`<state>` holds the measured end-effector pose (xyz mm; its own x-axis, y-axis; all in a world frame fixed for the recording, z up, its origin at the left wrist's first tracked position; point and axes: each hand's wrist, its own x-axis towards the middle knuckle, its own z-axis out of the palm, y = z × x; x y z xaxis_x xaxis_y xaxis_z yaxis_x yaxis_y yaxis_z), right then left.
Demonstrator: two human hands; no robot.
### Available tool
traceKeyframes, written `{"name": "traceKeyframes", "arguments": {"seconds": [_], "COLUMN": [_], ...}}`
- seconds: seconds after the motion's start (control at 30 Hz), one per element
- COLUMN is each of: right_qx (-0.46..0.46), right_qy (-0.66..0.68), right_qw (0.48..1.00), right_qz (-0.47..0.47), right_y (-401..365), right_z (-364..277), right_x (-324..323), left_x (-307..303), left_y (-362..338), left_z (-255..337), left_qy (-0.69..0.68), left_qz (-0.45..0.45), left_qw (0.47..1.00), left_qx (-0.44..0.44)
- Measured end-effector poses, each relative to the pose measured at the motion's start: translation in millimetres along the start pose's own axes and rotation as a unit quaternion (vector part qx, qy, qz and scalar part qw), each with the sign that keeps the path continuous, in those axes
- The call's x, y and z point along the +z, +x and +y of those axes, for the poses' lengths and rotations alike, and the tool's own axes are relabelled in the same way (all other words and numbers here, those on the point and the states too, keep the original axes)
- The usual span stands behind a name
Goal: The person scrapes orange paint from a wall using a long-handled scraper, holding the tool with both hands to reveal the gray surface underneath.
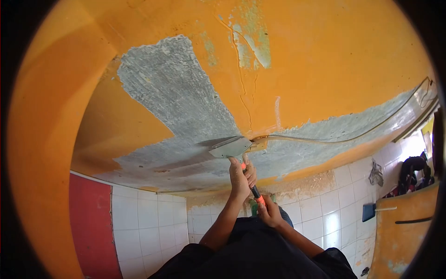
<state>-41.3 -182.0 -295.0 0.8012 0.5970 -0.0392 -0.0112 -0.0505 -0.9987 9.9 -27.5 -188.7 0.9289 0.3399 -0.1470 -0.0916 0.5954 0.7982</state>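
Observation:
Both my hands grip a long-handled scraper whose wide grey blade [230,147] lies flat against the orange-painted wall [325,60]. My left hand [240,179] holds the handle high up, just below the blade. Lower down, my right hand [269,211] wraps the black and orange handle end [258,195]. The blade sits at the edge of a big bare grey patch [176,97] where the paint is gone. My dark sleeves and lap fill the bottom of the view.
A thin pale cable [325,141] runs along the wall from beside the blade to the upper right. Cracks and flaking paint [253,42] show above. White tiles [148,218] cover the lower wall, beside a red panel [90,223] and an orange door [402,232].

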Motion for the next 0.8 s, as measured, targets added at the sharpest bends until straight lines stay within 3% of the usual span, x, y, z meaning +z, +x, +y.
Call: {"name": "traceKeyframes", "arguments": {"seconds": [0.37, 0.8], "right_qx": [-0.036, -0.002], "right_qy": [-0.061, -0.058], "right_qw": [0.996, 0.997], "right_qz": [0.062, 0.042], "right_y": [2.9, 7.1], "right_z": [1.4, 3.5], "right_x": [16.9, 13.2], "left_x": [-2.3, -3.2], "left_y": [2.7, 1.3], "left_z": [1.5, -5.9], "left_qy": [0.034, 0.056], "left_qz": [-0.012, 0.047], "left_qw": [0.999, 0.997], "left_qx": [0.010, 0.017]}}
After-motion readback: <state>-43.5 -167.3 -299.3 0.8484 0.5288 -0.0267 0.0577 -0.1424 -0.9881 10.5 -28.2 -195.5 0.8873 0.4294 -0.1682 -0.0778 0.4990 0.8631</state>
